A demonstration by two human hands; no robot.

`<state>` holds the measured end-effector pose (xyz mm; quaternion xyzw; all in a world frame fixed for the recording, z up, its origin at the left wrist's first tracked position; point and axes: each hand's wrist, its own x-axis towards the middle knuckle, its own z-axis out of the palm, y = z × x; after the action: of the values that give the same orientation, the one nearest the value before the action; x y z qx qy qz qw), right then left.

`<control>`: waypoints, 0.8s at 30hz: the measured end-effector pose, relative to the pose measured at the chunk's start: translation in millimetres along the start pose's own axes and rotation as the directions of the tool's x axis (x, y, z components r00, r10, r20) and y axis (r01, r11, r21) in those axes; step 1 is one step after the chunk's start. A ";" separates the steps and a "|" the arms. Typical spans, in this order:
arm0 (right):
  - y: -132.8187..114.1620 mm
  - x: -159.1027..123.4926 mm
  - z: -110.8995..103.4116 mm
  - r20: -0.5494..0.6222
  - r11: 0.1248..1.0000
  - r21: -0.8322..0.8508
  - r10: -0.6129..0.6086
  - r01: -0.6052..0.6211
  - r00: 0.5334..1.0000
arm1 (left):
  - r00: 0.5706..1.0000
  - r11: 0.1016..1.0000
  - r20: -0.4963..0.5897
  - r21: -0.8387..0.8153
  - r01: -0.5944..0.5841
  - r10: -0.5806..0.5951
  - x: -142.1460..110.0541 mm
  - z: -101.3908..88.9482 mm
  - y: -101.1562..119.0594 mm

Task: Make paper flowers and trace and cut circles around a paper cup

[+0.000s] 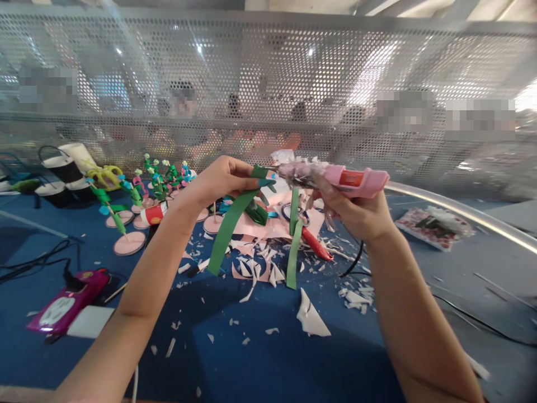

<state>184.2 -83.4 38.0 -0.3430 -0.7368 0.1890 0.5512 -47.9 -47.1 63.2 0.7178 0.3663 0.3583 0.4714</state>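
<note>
My left hand (pixel 226 179) pinches a green paper strip (pixel 229 229), whose long end hangs down over the table. In my right hand (pixel 356 210) is a pink hot glue gun (pixel 331 176), held sideways with its nozzle at the strip, close to my left fingertips. I cannot tell whether nozzle and strip touch. Two more green strips (pixel 294 252) show between the hands. Behind them, scissors with a red part (pixel 314 243) lie among pale pink paper. A roll of green material (pixel 255 212) sits just beyond my left fingers, partly hidden.
Several small green stick plants on pink round bases (pixel 129 243) stand at the left. A purple power strip (pixel 69 302) and cables lie nearer. White scraps (pixel 312 316) litter the blue table (pixel 251 369). At the right is a plastic packet (pixel 432 226); a perforated metal screen (pixel 268 73) rises behind.
</note>
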 end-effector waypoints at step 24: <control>2.1 -1.0 4.7 0.035 1.000 -0.020 -0.021 0.022 0.999 | 0.999 0.998 0.017 -0.060 0.035 -0.034 -0.8 6.7 5.0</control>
<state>180.5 -82.2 34.5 -0.3373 -0.7518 0.1814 0.5368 -41.5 -52.0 65.8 0.6998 0.3637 0.3552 0.5018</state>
